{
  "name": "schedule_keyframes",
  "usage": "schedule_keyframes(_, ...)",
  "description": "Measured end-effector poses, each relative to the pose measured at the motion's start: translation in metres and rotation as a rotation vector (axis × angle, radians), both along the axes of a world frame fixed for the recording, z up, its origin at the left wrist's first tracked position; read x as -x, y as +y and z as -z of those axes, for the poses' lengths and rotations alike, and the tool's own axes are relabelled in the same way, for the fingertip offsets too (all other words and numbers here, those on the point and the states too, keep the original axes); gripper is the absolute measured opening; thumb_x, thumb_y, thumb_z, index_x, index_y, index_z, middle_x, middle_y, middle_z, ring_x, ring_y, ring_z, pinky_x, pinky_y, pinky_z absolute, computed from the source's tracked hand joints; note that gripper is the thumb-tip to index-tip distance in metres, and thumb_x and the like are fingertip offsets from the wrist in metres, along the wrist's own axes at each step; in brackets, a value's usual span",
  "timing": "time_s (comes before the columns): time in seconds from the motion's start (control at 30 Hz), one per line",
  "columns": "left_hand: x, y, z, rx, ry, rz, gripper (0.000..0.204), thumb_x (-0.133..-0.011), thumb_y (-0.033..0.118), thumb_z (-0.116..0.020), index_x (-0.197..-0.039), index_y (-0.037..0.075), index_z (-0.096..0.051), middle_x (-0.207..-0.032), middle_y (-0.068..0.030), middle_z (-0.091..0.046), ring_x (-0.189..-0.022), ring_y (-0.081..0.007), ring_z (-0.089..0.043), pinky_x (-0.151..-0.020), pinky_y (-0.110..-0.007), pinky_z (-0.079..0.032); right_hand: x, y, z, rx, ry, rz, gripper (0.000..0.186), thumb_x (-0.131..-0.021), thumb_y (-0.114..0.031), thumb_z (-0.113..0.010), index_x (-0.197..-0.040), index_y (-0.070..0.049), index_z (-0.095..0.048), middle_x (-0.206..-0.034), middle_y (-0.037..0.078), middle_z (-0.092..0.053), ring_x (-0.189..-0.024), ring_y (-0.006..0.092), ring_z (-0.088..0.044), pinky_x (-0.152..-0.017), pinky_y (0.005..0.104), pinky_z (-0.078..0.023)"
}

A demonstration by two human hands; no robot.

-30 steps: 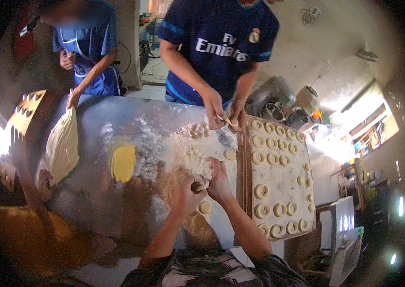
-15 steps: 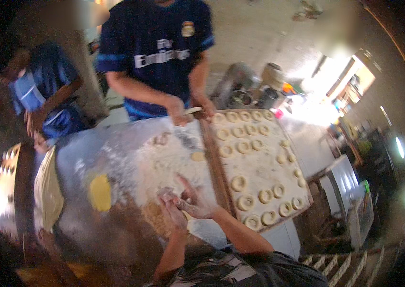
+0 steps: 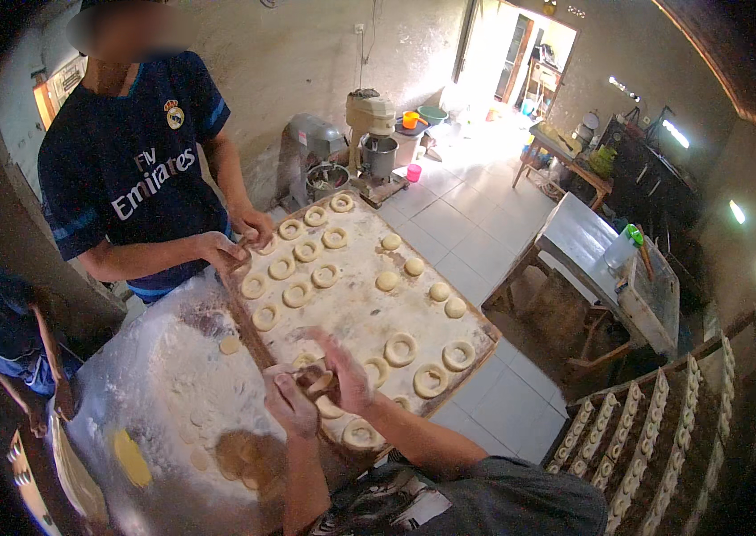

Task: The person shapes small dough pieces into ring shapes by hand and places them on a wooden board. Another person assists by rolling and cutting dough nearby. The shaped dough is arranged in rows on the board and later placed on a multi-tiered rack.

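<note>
My left hand [image 3: 290, 404], dusted with flour, is closed around a small piece of dough [image 3: 318, 384] that looks like a ring. Against the dough's other side is my right hand [image 3: 348, 375], its fingers stretched out and blurred. Both hands hover over the near left part of a floured wooden board [image 3: 360, 268]. Dough rings [image 3: 400, 349] lie in rows on it, some partly hidden behind my hands. Several round dough balls [image 3: 414, 266] sit along its right side.
Left of the board, the floured table [image 3: 172, 393] holds a yellow slab [image 3: 130, 457] and a large dough sheet [image 3: 74, 473]. Across from me a co-worker's hands [image 3: 239, 246] work at the board's far left edge. Mixers [image 3: 378, 147] stand behind; racked dough rings [image 3: 651, 438] are at lower right.
My hands have moved from above the floured table to above the board. The view has swung right, bringing the board to the middle. The co-worker's hands are now at the board's edge.
</note>
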State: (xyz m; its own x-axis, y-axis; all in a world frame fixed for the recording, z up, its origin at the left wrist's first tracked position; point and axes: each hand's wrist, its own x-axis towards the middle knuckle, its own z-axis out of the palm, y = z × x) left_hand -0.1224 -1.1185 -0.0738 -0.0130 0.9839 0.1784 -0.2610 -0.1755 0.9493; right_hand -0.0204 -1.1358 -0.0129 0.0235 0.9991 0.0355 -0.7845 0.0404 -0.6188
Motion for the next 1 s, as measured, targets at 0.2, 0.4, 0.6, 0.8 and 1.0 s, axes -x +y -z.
schedule_keyframes(0.2,-0.080,-0.009,-0.027,-0.128,0.510,-0.004,0.028,-0.103,0.025,-0.040,-0.102,0.004,-0.059,-0.067,-0.0114,-0.057,-0.063,-0.0211,-0.060,-0.061,-0.034,-0.047,-0.106,-0.022,0.038,-0.224,-0.116,-0.092,0.059,-0.101,-0.042,-0.045,-0.148,-0.009,-0.033,-0.099,0.013,-0.065,-0.091,0.0199,-0.063,-0.084,0.0339,-0.051)
schedule_keyframes(0.4,-0.154,-0.016,-0.019,-0.209,0.517,0.111,0.027,-0.102,0.020,-0.038,-0.122,0.010,-0.054,-0.060,-0.0137,-0.055,-0.054,-0.0319,-0.059,-0.053,-0.038,-0.044,-0.163,-0.035,0.038,0.050,-0.467,0.117,0.053,-0.101,-0.033,-0.050,-0.148,-0.013,-0.034,-0.080,-0.003,-0.053,-0.064,0.0082,-0.050,-0.058,0.0255,-0.044)
schedule_keyframes(0.6,-0.191,-0.021,-0.034,-0.292,0.664,0.230,0.030,-0.101,0.020,-0.039,-0.127,0.009,-0.050,-0.073,-0.0199,-0.065,-0.067,-0.0445,-0.064,-0.064,-0.051,-0.050,-0.198,-0.052,0.019,0.317,-0.096,0.169,0.052,-0.102,-0.039,-0.045,-0.148,-0.016,-0.036,-0.077,0.000,-0.056,-0.059,0.0092,-0.050,-0.049,0.0260,-0.041)
schedule_keyframes(0.8,-0.220,-0.022,-0.041,-0.042,0.716,0.412,0.030,-0.102,0.026,-0.039,-0.123,0.005,-0.048,-0.093,-0.0314,-0.065,-0.088,-0.0510,-0.063,-0.073,-0.056,-0.050,-0.241,-0.051,0.045,0.167,-1.009,0.182,0.070,-0.105,-0.052,-0.030,-0.155,-0.004,-0.021,-0.151,0.022,-0.036,-0.130,0.0325,-0.047,-0.109,0.0437,-0.036)
schedule_keyframes(1.0,-0.231,0.014,-0.024,-0.074,1.274,0.248,0.053,-0.099,0.035,-0.049,-0.141,0.005,-0.038,-0.109,-0.0322,-0.058,-0.108,-0.0484,-0.056,-0.091,-0.058,-0.043,-0.249,-0.036,0.020,0.651,-1.308,0.397,0.088,-0.095,-0.042,-0.057,-0.154,-0.001,-0.006,-0.135,0.033,-0.047,-0.125,0.0458,-0.047,-0.106,0.0511,-0.034)
